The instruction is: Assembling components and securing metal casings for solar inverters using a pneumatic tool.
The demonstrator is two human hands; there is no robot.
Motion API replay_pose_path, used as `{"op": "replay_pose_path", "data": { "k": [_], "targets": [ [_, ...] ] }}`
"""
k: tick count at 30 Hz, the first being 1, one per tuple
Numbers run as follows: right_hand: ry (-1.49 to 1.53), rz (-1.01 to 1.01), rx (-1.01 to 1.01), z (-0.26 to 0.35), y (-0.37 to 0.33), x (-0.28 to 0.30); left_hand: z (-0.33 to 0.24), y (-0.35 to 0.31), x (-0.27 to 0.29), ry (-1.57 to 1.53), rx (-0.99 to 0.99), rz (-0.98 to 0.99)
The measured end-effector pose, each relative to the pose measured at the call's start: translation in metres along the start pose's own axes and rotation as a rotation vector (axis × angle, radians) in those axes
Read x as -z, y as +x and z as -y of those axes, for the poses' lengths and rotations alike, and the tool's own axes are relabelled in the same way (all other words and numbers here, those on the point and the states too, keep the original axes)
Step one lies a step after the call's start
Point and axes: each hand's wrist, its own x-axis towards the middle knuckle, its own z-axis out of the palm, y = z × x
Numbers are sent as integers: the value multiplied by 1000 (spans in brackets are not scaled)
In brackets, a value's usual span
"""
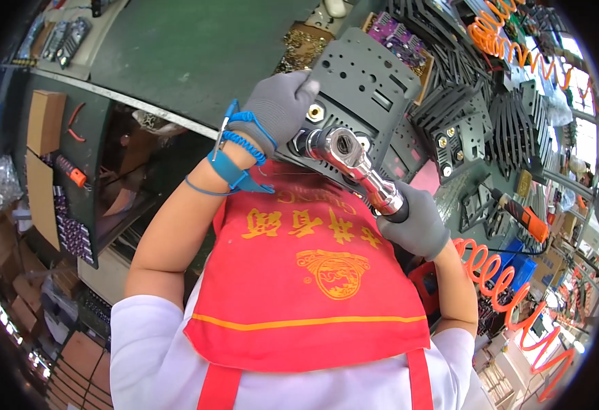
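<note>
A dark grey perforated metal plate (357,60) stands tilted in front of my red apron. My left hand (282,102), in a grey glove with a blue coiled wrist strap, grips its left edge, the thumb on the face and the other fingers largely hidden. My right hand (419,222), also gloved, is wrapped round the handle of a shiny metal ratchet wrench (347,154). The wrench head lies over the lower part of the plate, close to my left hand. A brass-centred round fitting (315,113) sits on the plate just above the head.
Small brass parts (303,48) lie in a box behind the plate, beside purple parts (395,34). Black metal brackets (450,109) are stacked to the right. An orange-black power tool (525,217) and orange coiled hoses (498,280) are at the right. A green work surface (190,55) spreads left.
</note>
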Motion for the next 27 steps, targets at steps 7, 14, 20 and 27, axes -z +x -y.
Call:
{"op": "replay_pose_path", "data": {
  "k": [7,14,20,27],
  "targets": [
    [-24,110,10,16,16,4,-2,-5,5,-6,69,52],
    [-88,79,8,10,5,-13,-7,-22,8,-29,43,34],
    [-54,45,9,1,-4,-26,-13,-34,6,-60,74,22],
    [-47,5,13,-5,-9,-36,-18,-38,1,-5,25,-84]
  ]
}}
